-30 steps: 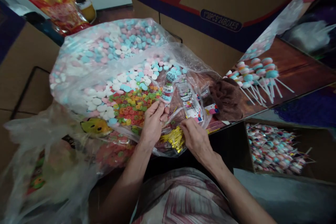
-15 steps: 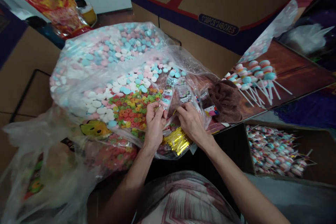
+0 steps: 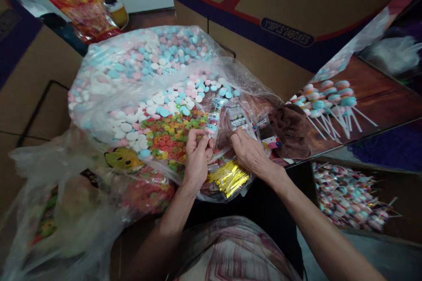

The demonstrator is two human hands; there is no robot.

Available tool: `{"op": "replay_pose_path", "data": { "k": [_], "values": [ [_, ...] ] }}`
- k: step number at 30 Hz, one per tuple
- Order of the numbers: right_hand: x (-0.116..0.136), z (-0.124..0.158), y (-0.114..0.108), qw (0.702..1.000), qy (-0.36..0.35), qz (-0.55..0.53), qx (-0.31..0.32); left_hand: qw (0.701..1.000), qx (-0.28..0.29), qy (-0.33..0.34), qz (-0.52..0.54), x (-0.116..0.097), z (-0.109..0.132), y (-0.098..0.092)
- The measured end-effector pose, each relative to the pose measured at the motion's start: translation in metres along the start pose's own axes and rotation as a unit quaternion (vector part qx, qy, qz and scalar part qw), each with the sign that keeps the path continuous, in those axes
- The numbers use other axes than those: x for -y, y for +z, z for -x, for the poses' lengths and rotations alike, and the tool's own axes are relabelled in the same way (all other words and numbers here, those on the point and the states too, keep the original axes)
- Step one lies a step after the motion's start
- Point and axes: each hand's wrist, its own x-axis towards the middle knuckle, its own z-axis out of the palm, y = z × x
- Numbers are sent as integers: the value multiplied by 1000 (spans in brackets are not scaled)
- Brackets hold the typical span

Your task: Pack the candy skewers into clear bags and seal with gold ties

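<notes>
My left hand (image 3: 198, 156) pinches the lower end of a small clear printed bag (image 3: 213, 118) with pale pink, white and blue candy inside. Close on its right, my right hand (image 3: 249, 151) has its fingers curled together at the bottom of a stack of flat printed clear bags (image 3: 238, 116); what its fingertips hold is hidden. Gold twist ties (image 3: 229, 178) lie in a bundle just below both hands. Beside the left hand spread gummy rings (image 3: 168, 138) in red, orange, yellow and green, with white, pink and blue marshmallow discs (image 3: 160, 109) behind them.
A large clear bag of marshmallows (image 3: 141, 57) covers the back left. To the right lie a brown cloth (image 3: 290, 129) and marshmallow lollipops (image 3: 332, 96) on white sticks. A carton (image 3: 404, 210) holds many wrapped lollipops. Big cardboard boxes (image 3: 237, 35) stand behind.
My right hand has moved right, away from the left hand, and its fingers have curled in. My left hand still pinches the small bag. The whole view has shifted slightly.
</notes>
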Motion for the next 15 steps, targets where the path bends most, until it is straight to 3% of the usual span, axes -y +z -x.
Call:
{"op": "replay_pose_path", "data": {
  "k": [6, 9, 12, 15],
  "values": [
    [1, 8, 8, 994, 56, -84, -37, 1000, 15, 10, -2, 2, -2, -1],
    [3, 9, 6, 979, 86, -176, -51, 1000, 14, 12, -3, 2, -3, -2],
    [6, 8, 1, 936, 141, -308, -94, 1000, 15, 8, -2, 2, -3, -2],
    [8, 8, -3, 853, 211, -447, -167, 1000, 15, 5, -8, 3, -3, -1]
  ]
}}
